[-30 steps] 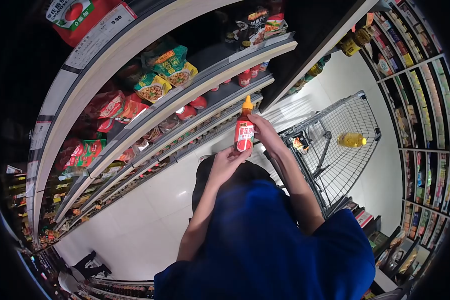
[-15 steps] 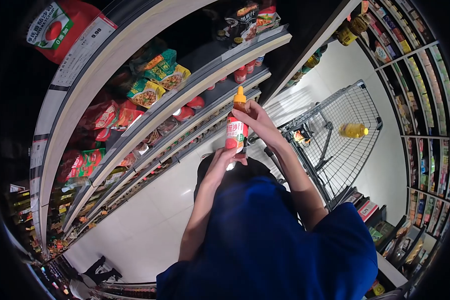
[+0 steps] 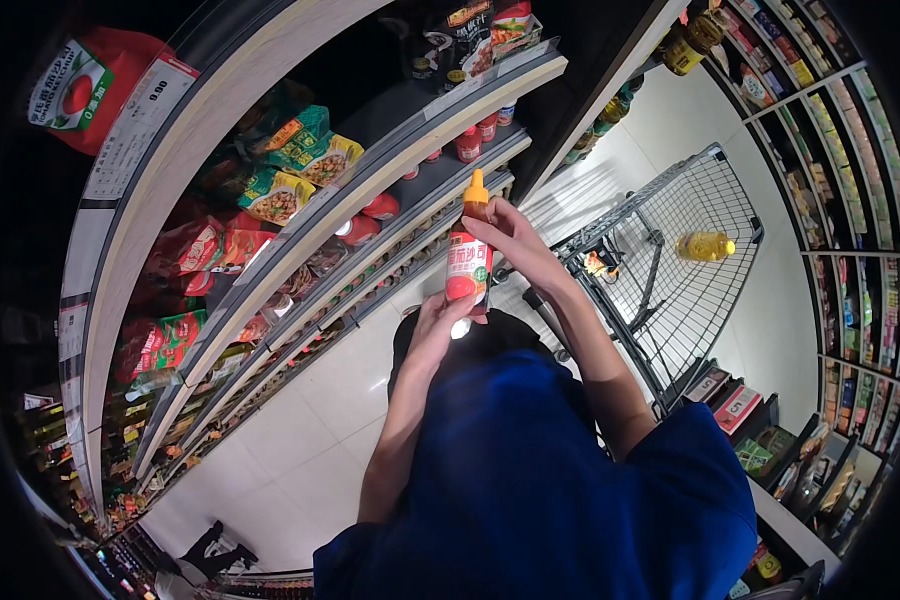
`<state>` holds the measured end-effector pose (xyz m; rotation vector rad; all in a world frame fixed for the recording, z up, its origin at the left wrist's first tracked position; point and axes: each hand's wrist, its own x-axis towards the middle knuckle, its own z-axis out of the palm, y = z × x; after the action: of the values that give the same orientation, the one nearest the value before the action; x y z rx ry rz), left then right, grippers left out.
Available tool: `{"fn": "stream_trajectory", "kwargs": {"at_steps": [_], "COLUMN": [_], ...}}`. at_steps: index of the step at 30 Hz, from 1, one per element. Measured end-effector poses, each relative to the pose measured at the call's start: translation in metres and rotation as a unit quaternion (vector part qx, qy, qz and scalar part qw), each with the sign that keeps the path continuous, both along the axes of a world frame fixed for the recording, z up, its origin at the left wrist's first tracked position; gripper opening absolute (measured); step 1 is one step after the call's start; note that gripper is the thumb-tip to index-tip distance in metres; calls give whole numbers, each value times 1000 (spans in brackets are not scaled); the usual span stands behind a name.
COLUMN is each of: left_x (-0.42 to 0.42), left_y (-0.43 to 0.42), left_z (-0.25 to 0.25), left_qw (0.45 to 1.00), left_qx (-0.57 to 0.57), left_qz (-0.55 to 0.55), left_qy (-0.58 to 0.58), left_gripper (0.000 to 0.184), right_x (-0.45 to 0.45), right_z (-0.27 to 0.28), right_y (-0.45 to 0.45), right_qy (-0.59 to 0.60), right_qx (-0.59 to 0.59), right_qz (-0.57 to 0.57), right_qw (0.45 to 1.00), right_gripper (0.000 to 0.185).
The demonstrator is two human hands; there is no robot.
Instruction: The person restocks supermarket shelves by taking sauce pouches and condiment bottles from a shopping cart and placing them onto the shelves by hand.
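A ketchup bottle (image 3: 467,262) with a yellow pointed cap and a red-and-white label is held nearly upright in front of my body. My left hand (image 3: 440,318) grips it around the lower end, its fingers partly hidden behind the bottle. Near the neck, my right hand (image 3: 502,236) closes on the upper right side of the bottle. The label, with a tomato picture, faces the camera.
Shelves on the left carry sauce pouches (image 3: 305,150) and a large ketchup pouch (image 3: 88,90). To the right stands a wire shopping cart (image 3: 670,330) with a bottle of yellow oil (image 3: 705,246). More shelves (image 3: 850,200) line the far right. Another person's legs (image 3: 218,552) show at bottom left.
The bottle has shifted slightly to the left and up in view, with its label turned more toward the camera. Both hands keep their hold. The shelves have slid slightly left.
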<state>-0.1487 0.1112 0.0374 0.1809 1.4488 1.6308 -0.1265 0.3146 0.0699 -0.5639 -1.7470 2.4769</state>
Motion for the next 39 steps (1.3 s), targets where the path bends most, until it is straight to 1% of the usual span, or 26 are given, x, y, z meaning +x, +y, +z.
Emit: {"fn": "stream_trajectory", "kwargs": {"at_steps": [3, 8, 11, 12, 14, 15, 17, 18, 21, 24, 27, 30, 31, 32, 33, 35, 36, 39], "left_x": [1, 3, 3, 2, 1, 1, 3, 3, 3, 1, -1, 1, 0, -2, -3, -6, -7, -10], "left_y": [6, 11, 12, 12, 12, 13, 18, 19, 22, 24, 26, 27, 26, 25, 25, 24, 24, 25], "left_z": [14, 27, 23, 21, 20, 22, 31, 35, 39, 40, 37, 35, 35, 36, 37, 37, 37, 41], "left_qw": [999, 996, 995, 984, 947, 931, 891, 878, 854, 831, 837, 824, 827, 831, 835, 819, 810, 793], "left_qx": [-26, -47, -59, -98, -174, -208, -274, -273, -288, -309, -309, -319, -317, -314, -311, -307, -306, -295], "left_qz": [7, 24, 34, 22, -2, -2, -2, -7, -11, 5, 2, -8, -10, -12, -13, -5, 1, 20], "left_qy": [37, 71, 80, 144, 270, 301, 361, 394, 433, 462, 451, 469, 464, 459, 455, 485, 499, 533], "left_gripper": [45, 39, 36, 37, 37, 40, 45, 44, 50, 59, 64, 64, 64, 65, 65, 66, 67, 67], "right_x": [1, 0, 0, 0, 1, 1, 3, 4, 6, 6, 5, 3, 2, 2, 1, -1, -5, -12], "right_z": [5, -3, -3, -3, 1, 2, 3, 4, 9, 17, 2, 4, 5, 9, 7, -8, -18, -26], "right_y": [2, 4, 4, 5, 4, 3, 7, 9, 13, 14, 13, 9, 8, 9, 9, 7, 5, 11], "right_qy": [-10, -34, -43, -45, -31, -24, -50, -63, -84, -124, -93, -85, -85, -91, -92, -93, -66, -23], "right_qx": [24, 21, 15, 14, 30, 38, 56, 64, 40, 64, 71, 32, 20, 34, 19, -10, -53, -144], "right_qz": [9, 23, 31, 34, 44, 49, 63, 70, 75, 83, 82, 76, 75, 89, 76, 53, 25, 57], "right_qw": [1000, 999, 998, 998, 998, 998, 995, 993, 993, 987, 990, 993, 993, 991, 993, 994, 996, 988], "right_gripper": [30, 33, 35, 37, 43, 47, 52, 54, 54, 56, 56, 56, 56, 56, 56, 56, 56, 52]}}
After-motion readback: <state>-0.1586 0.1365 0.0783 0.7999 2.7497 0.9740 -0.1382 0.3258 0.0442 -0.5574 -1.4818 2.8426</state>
